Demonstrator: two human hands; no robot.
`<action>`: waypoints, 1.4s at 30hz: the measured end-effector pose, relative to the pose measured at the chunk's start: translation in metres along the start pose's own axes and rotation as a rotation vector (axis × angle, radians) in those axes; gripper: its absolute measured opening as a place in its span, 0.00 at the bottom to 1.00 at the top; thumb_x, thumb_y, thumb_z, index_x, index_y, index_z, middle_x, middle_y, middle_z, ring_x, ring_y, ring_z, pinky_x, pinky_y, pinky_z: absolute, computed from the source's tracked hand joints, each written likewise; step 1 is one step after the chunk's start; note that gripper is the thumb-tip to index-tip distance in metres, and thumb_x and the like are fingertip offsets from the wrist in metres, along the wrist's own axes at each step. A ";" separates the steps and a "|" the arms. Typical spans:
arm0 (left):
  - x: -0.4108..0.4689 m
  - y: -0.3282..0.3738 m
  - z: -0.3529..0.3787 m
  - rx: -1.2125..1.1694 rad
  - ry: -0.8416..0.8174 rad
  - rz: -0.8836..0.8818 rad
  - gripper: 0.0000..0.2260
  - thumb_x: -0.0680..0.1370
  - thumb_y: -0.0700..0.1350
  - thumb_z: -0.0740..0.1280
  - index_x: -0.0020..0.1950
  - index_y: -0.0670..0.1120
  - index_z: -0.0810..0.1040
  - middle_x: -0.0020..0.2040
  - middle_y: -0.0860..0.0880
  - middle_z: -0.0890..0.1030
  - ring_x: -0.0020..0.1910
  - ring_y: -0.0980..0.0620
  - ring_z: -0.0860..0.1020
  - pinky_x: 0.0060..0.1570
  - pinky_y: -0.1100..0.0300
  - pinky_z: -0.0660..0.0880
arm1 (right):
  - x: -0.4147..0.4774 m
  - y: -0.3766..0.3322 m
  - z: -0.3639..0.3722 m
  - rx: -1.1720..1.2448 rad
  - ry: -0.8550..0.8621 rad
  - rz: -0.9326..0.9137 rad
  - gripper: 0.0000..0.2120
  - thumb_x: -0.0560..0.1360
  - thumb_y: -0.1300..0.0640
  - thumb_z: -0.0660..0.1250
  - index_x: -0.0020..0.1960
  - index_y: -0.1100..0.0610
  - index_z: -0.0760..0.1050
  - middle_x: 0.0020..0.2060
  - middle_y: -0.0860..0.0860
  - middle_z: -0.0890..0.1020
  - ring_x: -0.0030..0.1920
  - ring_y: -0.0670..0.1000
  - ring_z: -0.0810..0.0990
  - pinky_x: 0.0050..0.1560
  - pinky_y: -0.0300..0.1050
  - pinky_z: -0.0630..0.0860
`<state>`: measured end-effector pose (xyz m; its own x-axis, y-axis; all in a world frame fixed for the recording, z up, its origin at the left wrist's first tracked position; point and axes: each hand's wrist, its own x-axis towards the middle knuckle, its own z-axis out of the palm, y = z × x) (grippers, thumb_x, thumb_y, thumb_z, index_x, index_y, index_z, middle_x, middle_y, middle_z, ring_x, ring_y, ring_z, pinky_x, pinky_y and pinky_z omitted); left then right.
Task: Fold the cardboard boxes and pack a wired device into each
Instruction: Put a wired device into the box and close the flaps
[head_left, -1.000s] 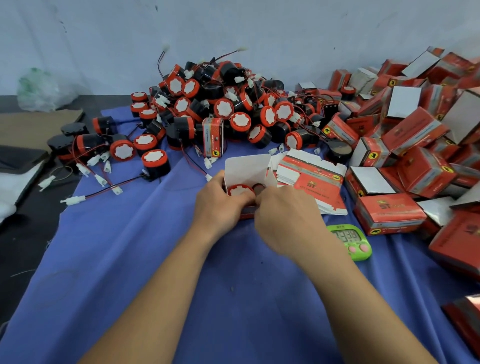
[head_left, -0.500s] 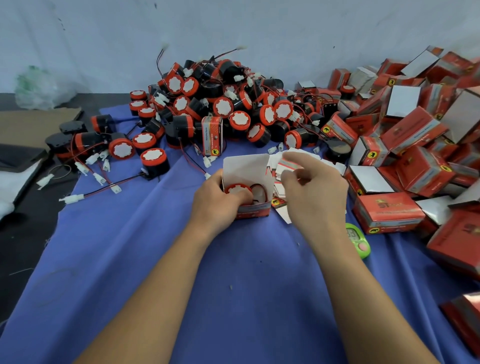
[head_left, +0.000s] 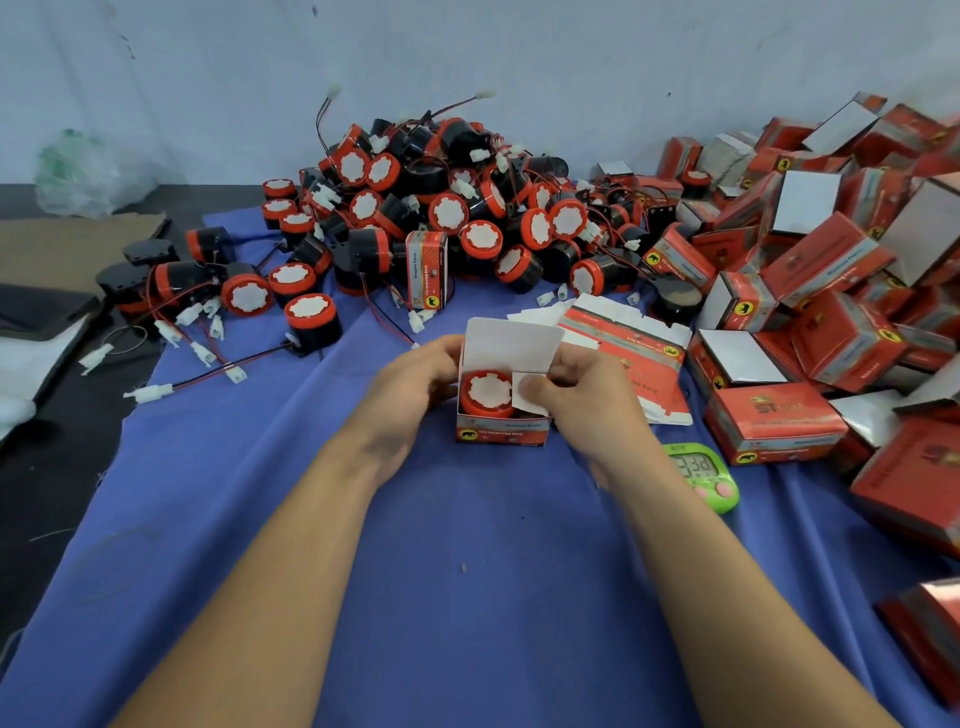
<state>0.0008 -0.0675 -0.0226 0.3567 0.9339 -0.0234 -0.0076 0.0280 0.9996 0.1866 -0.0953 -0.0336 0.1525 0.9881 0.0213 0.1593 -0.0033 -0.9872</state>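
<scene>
A small red cardboard box (head_left: 502, 432) stands on the blue cloth, its white lid flap up. Inside it sits a round red-and-black wired device (head_left: 488, 393) with a white face. My left hand (head_left: 410, 382) grips the box's left side. My right hand (head_left: 576, 395) pinches the white side flap at the box's right and presses it over the opening. A big heap of wired devices (head_left: 447, 213) lies behind. A stack of flat unfolded boxes (head_left: 631, 340) lies just right of my hands.
Filled red boxes (head_left: 826, 270) pile up at the right. One closed box (head_left: 427, 270) stands on end before the heap. A green timer (head_left: 701, 475) lies near my right wrist. Loose devices and white plugs (head_left: 202, 332) trail left to the cloth's edge.
My right hand came back from the flat-box stack to the box and now folds its right side flap inward. The left hand kept hold of the box.
</scene>
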 end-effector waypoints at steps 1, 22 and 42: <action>0.001 -0.003 0.000 0.050 -0.011 0.009 0.18 0.82 0.34 0.57 0.64 0.47 0.82 0.59 0.48 0.87 0.61 0.47 0.83 0.62 0.54 0.79 | 0.000 0.001 0.000 0.008 0.011 -0.008 0.16 0.77 0.67 0.69 0.55 0.48 0.86 0.48 0.46 0.88 0.53 0.51 0.87 0.59 0.58 0.82; -0.011 -0.012 -0.019 0.208 -0.091 0.084 0.11 0.72 0.47 0.80 0.54 0.51 0.90 0.62 0.59 0.84 0.66 0.65 0.77 0.66 0.55 0.76 | -0.025 -0.022 -0.037 -0.322 -0.335 -0.054 0.20 0.67 0.64 0.79 0.51 0.42 0.86 0.65 0.38 0.78 0.47 0.39 0.80 0.44 0.36 0.77; -0.010 -0.018 -0.017 0.356 -0.011 0.163 0.11 0.76 0.47 0.78 0.48 0.65 0.88 0.57 0.67 0.84 0.64 0.68 0.78 0.60 0.63 0.79 | -0.036 -0.012 -0.026 -0.281 -0.099 -0.062 0.14 0.74 0.59 0.74 0.53 0.41 0.87 0.57 0.38 0.85 0.61 0.34 0.78 0.56 0.33 0.75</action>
<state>-0.0188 -0.0715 -0.0407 0.3875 0.9120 0.1346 0.2591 -0.2478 0.9335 0.2044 -0.1351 -0.0180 0.0406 0.9979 0.0510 0.4313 0.0285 -0.9017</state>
